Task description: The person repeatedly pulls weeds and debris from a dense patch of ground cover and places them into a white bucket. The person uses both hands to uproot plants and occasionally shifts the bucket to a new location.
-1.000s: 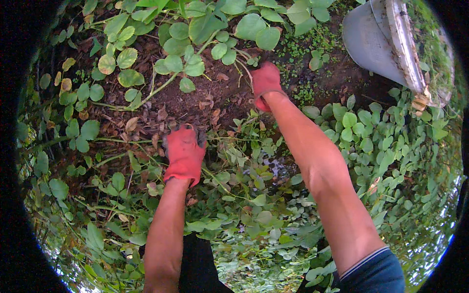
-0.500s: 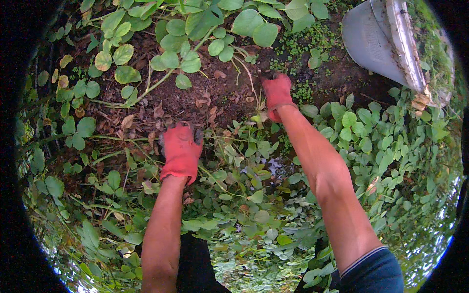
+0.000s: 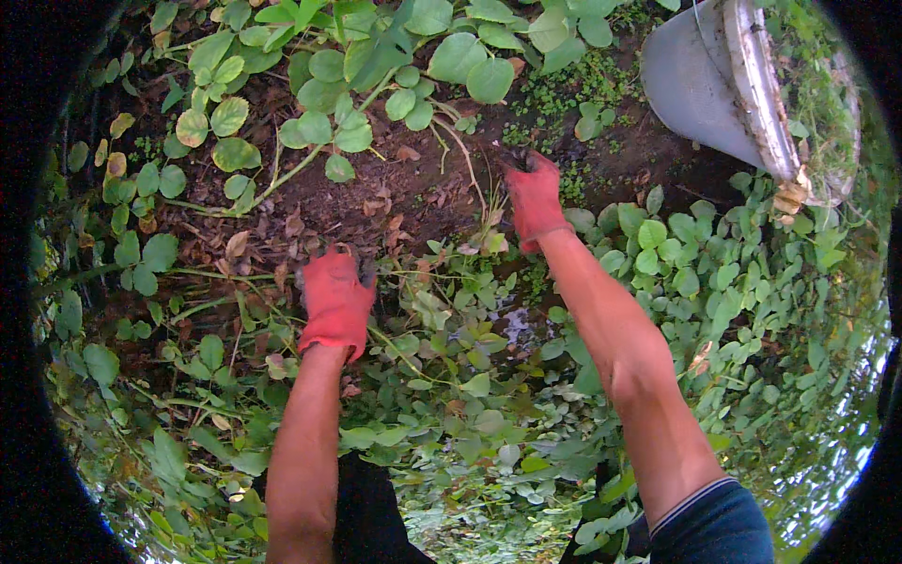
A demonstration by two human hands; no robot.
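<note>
My left hand (image 3: 334,296), in a red glove with dark fingertips, rests low among vine stems and dry leaves (image 3: 237,246), its fingers curled; what they hold is hidden. My right hand (image 3: 534,197), also in a red glove, is at the dark soil (image 3: 625,150), fingers bent together beside a pale bare stem (image 3: 465,155) and some thin green blades; I cannot make out what is between them. Above my hands arches a thick green vine (image 3: 310,164) with round leaves.
A grey plastic bucket (image 3: 695,85) with a pale dirty rim and grassy material in it lies tilted at the upper right. Small seedlings (image 3: 564,94) dot the soil near it. Dense leafy growth (image 3: 714,282) spreads across the right and lower parts, around my dark-clad legs (image 3: 366,508).
My right hand has moved right and down, away from where the pale stem emerges. My left hand sits somewhat further left. The whole view has shifted slightly left.
</note>
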